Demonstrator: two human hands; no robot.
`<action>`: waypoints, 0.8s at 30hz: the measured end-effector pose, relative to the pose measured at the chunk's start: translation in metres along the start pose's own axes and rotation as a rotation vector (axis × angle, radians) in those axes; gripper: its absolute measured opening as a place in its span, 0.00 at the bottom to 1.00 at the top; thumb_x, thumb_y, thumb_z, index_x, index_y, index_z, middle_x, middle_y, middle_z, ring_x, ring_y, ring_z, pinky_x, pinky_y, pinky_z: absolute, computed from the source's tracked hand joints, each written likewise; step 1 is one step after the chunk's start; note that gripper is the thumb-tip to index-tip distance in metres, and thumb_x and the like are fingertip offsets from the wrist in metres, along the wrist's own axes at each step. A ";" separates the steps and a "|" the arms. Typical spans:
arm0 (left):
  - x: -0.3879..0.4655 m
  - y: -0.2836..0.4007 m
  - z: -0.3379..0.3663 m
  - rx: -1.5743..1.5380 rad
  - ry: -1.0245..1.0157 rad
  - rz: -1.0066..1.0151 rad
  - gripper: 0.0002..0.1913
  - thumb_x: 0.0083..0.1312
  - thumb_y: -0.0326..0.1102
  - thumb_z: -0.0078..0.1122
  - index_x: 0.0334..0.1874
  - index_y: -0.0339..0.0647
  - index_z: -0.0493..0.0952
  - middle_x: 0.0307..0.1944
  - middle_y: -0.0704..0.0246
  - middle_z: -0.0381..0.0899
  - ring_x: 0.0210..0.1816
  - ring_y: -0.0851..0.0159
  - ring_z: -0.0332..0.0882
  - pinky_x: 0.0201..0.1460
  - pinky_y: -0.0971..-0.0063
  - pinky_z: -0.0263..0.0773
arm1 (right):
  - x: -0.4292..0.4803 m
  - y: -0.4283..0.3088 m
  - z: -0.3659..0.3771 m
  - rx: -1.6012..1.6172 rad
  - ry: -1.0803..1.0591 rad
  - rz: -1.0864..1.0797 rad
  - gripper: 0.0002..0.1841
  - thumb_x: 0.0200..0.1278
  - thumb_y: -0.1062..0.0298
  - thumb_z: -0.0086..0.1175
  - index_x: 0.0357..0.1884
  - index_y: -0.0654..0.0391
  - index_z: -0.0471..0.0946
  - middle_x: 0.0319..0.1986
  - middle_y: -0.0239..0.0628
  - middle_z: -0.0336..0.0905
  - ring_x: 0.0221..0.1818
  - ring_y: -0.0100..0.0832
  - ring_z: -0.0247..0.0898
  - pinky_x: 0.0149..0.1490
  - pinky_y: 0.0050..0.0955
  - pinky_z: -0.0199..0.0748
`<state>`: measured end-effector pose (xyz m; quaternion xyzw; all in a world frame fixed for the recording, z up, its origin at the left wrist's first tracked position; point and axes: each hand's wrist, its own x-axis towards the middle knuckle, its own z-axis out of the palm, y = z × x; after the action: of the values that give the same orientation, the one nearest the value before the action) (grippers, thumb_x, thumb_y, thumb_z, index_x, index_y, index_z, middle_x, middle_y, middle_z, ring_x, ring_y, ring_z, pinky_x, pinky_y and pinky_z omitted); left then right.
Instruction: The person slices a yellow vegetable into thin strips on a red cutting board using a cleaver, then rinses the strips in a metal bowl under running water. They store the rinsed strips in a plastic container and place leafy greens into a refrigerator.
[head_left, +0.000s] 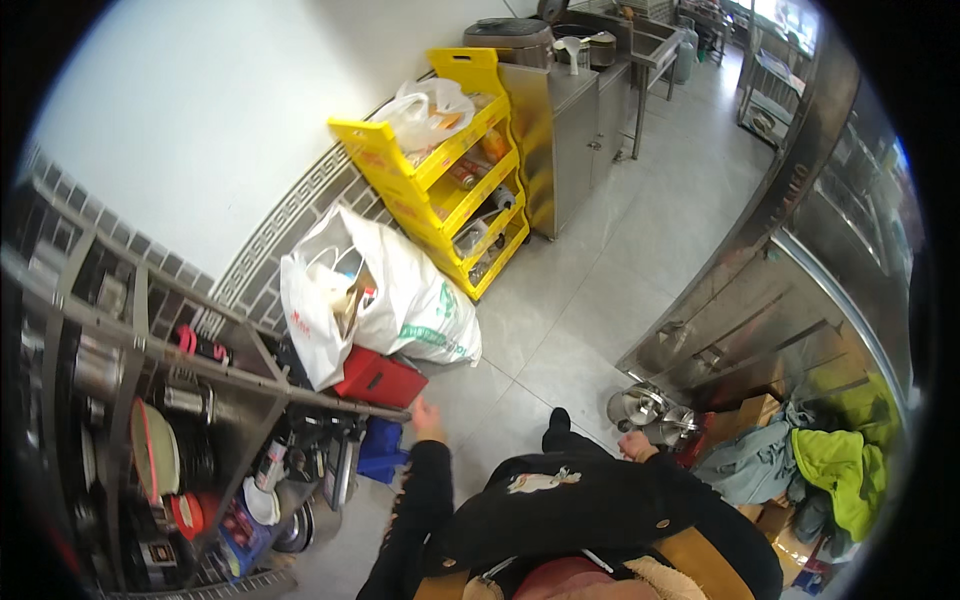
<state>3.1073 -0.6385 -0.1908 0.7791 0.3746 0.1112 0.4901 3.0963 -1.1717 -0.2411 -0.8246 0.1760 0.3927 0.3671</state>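
My left hand (427, 420), slightly blurred, is near the end of the metal shelving rack, just below a red box (381, 377); whether it touches the rack I cannot tell. It shows nothing held. Over on the right, my right hand (637, 446) has its fingers curled, close to shiny metal pots (637, 406) on the floor; whether it holds anything is unclear. Behind the red box stands a large white bag (405, 289) filled with goods, beside a yellow tiered shelf (420, 176) carrying a plastic bag, cans and bottles.
A metal shelving rack (255, 382) with pots and bowls lines the left. Blue plastic bins (382, 450) sit by its end. At right are a steel cabinet (735, 352), cardboard boxes and a yellow-green cloth (836, 472). Steel counters (574, 135) stand beyond the yellow shelf.
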 end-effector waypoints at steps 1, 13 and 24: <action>-0.016 0.006 0.024 0.025 0.138 0.182 0.24 0.57 0.29 0.57 0.58 0.32 0.69 0.45 0.57 0.77 0.49 0.58 0.74 0.56 0.67 0.67 | 0.015 -0.017 -0.011 0.123 0.019 -0.075 0.14 0.61 0.59 0.53 0.27 0.61 0.79 0.20 0.36 0.79 0.16 0.29 0.72 0.25 0.31 0.71; 0.063 0.045 0.071 0.552 -0.307 -0.215 0.12 0.60 0.42 0.54 0.33 0.42 0.82 0.28 0.56 0.83 0.35 0.52 0.81 0.42 0.58 0.74 | 0.208 -0.236 -0.159 0.008 0.115 -0.326 0.12 0.55 0.60 0.52 0.33 0.56 0.81 0.30 0.48 0.81 0.34 0.46 0.78 0.42 0.37 0.75; 0.266 0.164 0.305 0.763 -0.649 -0.134 0.23 0.51 0.38 0.61 0.48 0.35 0.73 0.46 0.48 0.78 0.51 0.46 0.76 0.52 0.59 0.72 | 0.297 -0.223 -0.314 0.445 0.230 0.051 0.11 0.58 0.64 0.53 0.35 0.63 0.77 0.25 0.40 0.79 0.22 0.30 0.73 0.26 0.30 0.72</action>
<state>3.5351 -0.7009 -0.2544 0.8714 0.2661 -0.3135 0.2675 3.5755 -1.2564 -0.2353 -0.7579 0.3194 0.2571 0.5075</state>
